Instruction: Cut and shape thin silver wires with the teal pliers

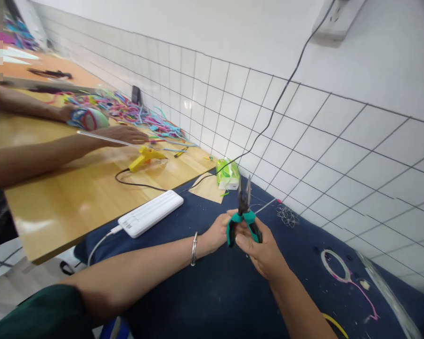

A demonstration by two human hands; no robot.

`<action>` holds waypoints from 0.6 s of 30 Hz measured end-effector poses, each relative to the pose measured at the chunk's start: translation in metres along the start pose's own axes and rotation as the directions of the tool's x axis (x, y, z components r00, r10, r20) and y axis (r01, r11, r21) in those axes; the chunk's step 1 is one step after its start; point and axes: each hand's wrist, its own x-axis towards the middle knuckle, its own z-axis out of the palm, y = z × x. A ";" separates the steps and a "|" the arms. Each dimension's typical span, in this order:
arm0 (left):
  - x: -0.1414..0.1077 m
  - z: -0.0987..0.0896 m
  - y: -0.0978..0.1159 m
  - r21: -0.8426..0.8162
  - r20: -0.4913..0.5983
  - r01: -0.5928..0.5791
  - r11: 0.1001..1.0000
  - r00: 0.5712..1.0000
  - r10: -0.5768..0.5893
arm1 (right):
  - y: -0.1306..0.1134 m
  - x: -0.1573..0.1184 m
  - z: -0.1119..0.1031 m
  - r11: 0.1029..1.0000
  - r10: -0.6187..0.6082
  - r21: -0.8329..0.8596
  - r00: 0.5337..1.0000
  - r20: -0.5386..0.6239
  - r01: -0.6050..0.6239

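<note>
Green-handled pliers (243, 214) point upward over the dark blue cloth (212, 292), their jaws slightly apart. My right hand (263, 249) is wrapped round the handles. Directly beside it, my left hand (221, 233) is closed and partly hidden behind the pliers; what it holds, if anything, is hidden. A silver bracelet (194, 249) circles my left wrist. Behind the right hand a thin pale stick with a pink tip (278, 201) slants up to the right. Next to that tip lies a tangle of thin wire (288, 215).
A white power bank (151, 213) with a cable lies left. On the wooden table (88, 197) are a yellow glue gun (144, 157) and colourful strips (137, 113); another person's arms (38, 155) reach across. A green tissue pack (227, 173) and wire grid (304, 132) stand behind; a white ring (327, 268) lies right.
</note>
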 end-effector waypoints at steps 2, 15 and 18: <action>0.005 0.003 -0.001 -0.094 0.093 -0.021 0.995 0.995 0.029 | 0.004 -0.017 -0.018 0.967 0.064 -0.237 0.992 -0.108 -0.089; -0.011 0.006 0.004 -0.151 0.173 0.001 0.988 0.985 0.025 | 0.075 -0.091 -0.058 0.754 0.052 -0.491 0.785 -0.617 -0.436; -0.012 0.007 0.006 -0.170 0.177 0.013 0.985 0.984 0.018 | 0.076 -0.090 -0.054 0.701 0.004 -0.577 0.812 -0.584 -0.419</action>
